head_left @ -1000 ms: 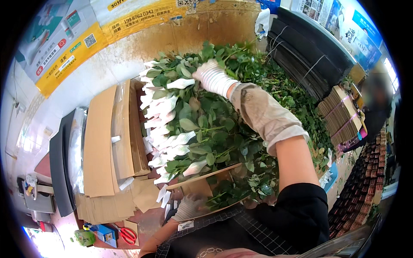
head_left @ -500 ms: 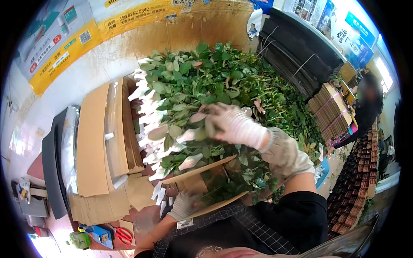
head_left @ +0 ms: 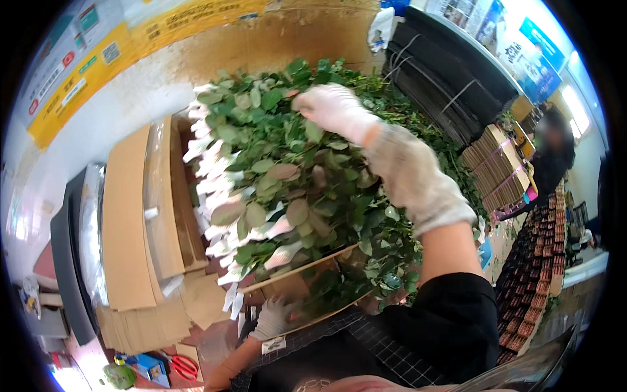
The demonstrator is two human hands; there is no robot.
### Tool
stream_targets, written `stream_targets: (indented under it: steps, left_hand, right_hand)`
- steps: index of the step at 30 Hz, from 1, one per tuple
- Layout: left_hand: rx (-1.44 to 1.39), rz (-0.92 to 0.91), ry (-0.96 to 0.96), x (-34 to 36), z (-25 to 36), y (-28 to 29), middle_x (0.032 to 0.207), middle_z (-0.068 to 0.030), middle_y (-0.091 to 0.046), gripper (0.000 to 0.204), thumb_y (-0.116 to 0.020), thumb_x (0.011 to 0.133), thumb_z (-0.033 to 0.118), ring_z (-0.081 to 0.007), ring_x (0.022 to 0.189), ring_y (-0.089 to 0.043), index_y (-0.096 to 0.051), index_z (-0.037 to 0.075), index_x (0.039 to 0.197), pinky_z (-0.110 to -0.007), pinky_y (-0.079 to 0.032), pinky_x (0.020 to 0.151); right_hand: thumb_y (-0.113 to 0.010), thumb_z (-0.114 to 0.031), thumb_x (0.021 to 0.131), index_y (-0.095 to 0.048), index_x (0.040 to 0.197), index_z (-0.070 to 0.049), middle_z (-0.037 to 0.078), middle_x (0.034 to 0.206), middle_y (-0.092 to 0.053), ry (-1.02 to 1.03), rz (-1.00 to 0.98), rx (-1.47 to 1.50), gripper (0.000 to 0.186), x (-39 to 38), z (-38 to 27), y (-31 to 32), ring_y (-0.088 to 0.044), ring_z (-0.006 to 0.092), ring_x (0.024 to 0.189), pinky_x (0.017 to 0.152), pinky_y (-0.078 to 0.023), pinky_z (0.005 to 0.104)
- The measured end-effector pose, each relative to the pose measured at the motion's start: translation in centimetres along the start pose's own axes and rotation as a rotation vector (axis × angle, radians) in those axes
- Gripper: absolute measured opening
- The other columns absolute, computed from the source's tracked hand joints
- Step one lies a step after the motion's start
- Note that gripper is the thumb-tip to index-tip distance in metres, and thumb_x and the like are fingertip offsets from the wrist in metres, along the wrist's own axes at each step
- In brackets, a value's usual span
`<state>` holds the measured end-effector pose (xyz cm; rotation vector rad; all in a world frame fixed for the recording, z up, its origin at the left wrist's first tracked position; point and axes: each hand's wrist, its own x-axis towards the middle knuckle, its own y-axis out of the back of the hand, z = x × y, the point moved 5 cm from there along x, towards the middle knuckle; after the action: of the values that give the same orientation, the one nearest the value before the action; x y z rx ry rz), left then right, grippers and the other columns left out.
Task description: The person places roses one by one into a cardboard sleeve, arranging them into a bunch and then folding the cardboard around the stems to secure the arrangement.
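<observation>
A big heap of leafy green cut-flower stems [head_left: 261, 140] covers the table, the left ends of many wrapped in white netting sleeves [head_left: 282, 256]. My right hand [head_left: 334, 112], in a white knit glove, reaches over the far part of the heap. Its fingers are curled closed among the leaves; what they hold, if anything, is hidden. Close to my body, my gloved left hand [head_left: 271, 319] is at the left end of an open cardboard wrap [head_left: 290, 284] with leafy stems inside. Its fingers are blurred and partly covered.
Left of the heap stand upright cardboard sheets [head_left: 127, 215], clear plastic film [head_left: 95, 228] and a black board [head_left: 68, 242]. Red-handled scissors [head_left: 184, 367] lie at the lower left. Strapped black sheets [head_left: 444, 78] and bundled cardboard [head_left: 498, 171] are at the right. A person [head_left: 555, 147] is farther off.
My right hand has moved away from my body, from the middle of the heap to its far part. My left hand stays by the cardboard wrap. The view has shifted slightly.
</observation>
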<state>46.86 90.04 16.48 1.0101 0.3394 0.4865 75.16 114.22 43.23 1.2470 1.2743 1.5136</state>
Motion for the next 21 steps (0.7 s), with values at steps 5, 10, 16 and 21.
stream_targets:
  steps: [5,10,16,21]
  left_hand:
    - [-0.003,-0.003,0.020,-0.5,-1.4,-2.0,0.104,-0.0102,-0.057,0.043,-0.069,0.068,0.042,-0.0328,0.097,-0.052,-0.064,0.015,0.100,-0.045,-0.044,0.081]
    - [-0.035,0.011,0.007,-0.8,-1.0,-1.2,0.105,-0.0107,-0.057,0.041,-0.069,0.069,0.042,-0.0333,0.098,-0.051,-0.064,0.015,0.100,-0.046,-0.042,0.084]
    - [-0.036,-0.070,0.007,-0.4,-0.3,-0.6,0.104,-0.0126,-0.057,0.046,-0.067,0.071,0.045,-0.0356,0.101,-0.050,-0.062,0.015,0.106,-0.046,-0.041,0.087]
    - [0.027,-0.025,-0.039,0.3,-0.1,0.0,0.100,-0.0140,-0.057,0.046,-0.067,0.072,0.044,-0.0359,0.099,-0.051,-0.061,0.014,0.107,-0.046,-0.041,0.086]
  right_hand:
    - [-0.060,-0.017,0.073,-0.068,0.098,-0.014,0.006,0.105,-0.064,0.104,-0.251,-0.461,0.027,5.8,1.9,-8.4,-0.057,0.0242,0.103,0.084,-0.047,0.0384]
    - [-0.058,-0.029,0.080,-0.067,0.096,-0.014,0.010,0.093,-0.066,0.087,-0.290,-0.394,0.024,4.9,2.7,-1.7,-0.062,0.0283,0.090,0.077,-0.050,0.0399]
    - [-0.055,-0.025,0.086,-0.064,0.106,-0.019,0.008,0.092,-0.066,-0.011,0.101,-0.652,0.022,5.0,1.1,4.1,-0.062,0.0256,0.087,0.075,-0.050,0.0380]
    - [-0.057,-0.016,0.083,-0.067,0.104,-0.011,0.010,0.100,-0.067,-0.111,-0.312,-0.391,0.024,4.6,0.3,1.2,-0.065,0.0259,0.091,0.074,-0.053,0.0379]
